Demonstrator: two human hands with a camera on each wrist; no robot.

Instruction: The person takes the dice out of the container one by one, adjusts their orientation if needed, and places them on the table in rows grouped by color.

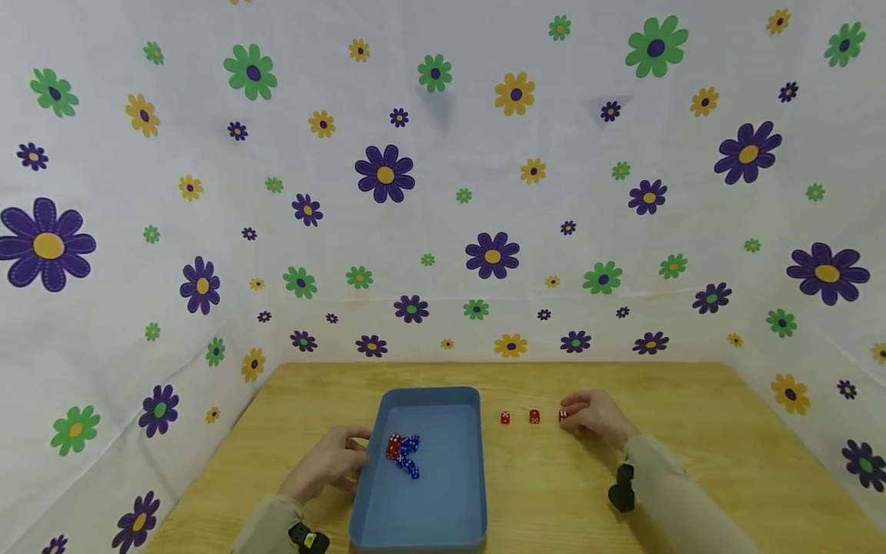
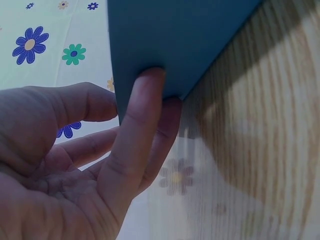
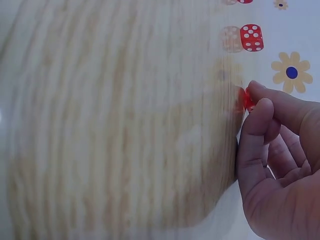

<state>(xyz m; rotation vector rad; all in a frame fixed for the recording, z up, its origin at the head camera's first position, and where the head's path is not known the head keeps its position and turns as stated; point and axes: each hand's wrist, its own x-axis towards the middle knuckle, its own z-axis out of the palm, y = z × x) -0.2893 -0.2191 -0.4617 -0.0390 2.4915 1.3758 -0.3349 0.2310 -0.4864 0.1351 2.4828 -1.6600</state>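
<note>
A shallow blue tray [image 1: 443, 492] lies on the table, holding a cluster of red dice [image 1: 394, 446] and several blue dice [image 1: 410, 465]. My left hand [image 1: 332, 464] is at the tray's left side, and in the left wrist view its fingertips [image 2: 151, 82] touch the outer wall with the fingers loosely bent. To the right of the tray, my right hand [image 1: 597, 416] pinches a red die [image 3: 248, 100] between thumb and finger, down at the tabletop. Two more red dice, one nearer the tray [image 1: 505, 418] and one in the middle [image 1: 534, 416], stand in a row with it.
A pale wooden table [image 1: 554, 492] carries everything. White cloth [image 1: 443, 223] printed with flowers hangs behind the table and along both sides. Black wrist cameras sit on the left wrist [image 1: 308, 538] and the right wrist [image 1: 622, 488].
</note>
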